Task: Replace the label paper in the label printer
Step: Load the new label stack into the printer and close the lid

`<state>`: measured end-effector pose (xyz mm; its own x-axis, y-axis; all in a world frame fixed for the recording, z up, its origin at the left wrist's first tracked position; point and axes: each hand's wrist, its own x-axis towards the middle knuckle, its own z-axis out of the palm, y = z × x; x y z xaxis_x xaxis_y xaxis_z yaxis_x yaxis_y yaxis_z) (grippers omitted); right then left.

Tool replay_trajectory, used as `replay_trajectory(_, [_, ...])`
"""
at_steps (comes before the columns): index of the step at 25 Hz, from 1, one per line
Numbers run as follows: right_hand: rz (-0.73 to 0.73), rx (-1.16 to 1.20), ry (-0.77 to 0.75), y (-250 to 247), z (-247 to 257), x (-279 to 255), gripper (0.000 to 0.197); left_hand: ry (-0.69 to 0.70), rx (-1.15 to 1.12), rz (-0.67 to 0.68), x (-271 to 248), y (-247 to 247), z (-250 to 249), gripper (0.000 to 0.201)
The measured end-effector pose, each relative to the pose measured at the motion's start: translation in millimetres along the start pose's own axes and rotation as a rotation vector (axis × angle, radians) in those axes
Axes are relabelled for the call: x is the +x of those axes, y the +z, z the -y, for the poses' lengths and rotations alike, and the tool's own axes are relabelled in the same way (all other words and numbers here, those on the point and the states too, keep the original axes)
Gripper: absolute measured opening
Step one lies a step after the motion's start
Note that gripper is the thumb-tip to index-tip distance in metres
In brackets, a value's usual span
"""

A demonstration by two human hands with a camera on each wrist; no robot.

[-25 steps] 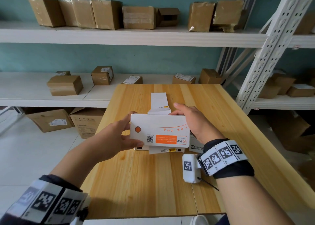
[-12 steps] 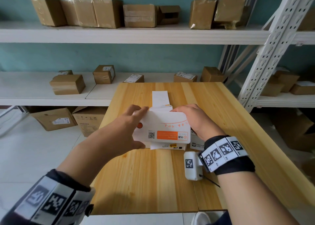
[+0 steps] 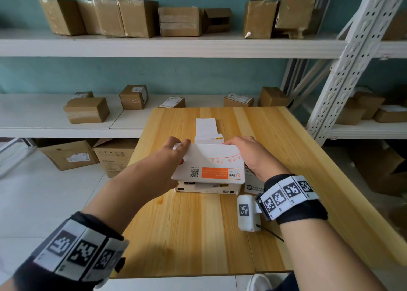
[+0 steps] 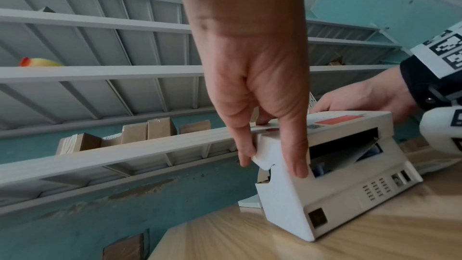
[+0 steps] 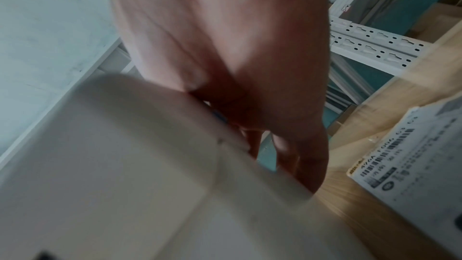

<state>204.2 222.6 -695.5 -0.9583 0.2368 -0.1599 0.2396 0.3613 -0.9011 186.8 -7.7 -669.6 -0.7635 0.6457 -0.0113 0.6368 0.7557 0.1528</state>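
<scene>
The white label printer (image 3: 207, 188) sits on the wooden counter (image 3: 198, 235), its lid (image 3: 211, 165) raised partway so a dark gap shows at the back. The lid carries an orange sticker, a small square code and red handwriting. The left hand (image 3: 169, 158) grips the lid's left end, fingers curled over its edge. The right hand (image 3: 248, 156) holds the right end. A strip of white label paper (image 3: 206, 127) lies just beyond the printer.
</scene>
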Motion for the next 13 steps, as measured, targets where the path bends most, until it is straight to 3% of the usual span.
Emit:
replay_trajectory(7, [-0.103,0.051,-0.082,2,3,1,0.028,-0.042,0.058,0.019,11,3,-1,0.098])
replay_trajectory(13, [-0.119,0.105,-0.084,2,0,-3,0.033,-0.06,0.033,0.028,12,3,-2,0.096])
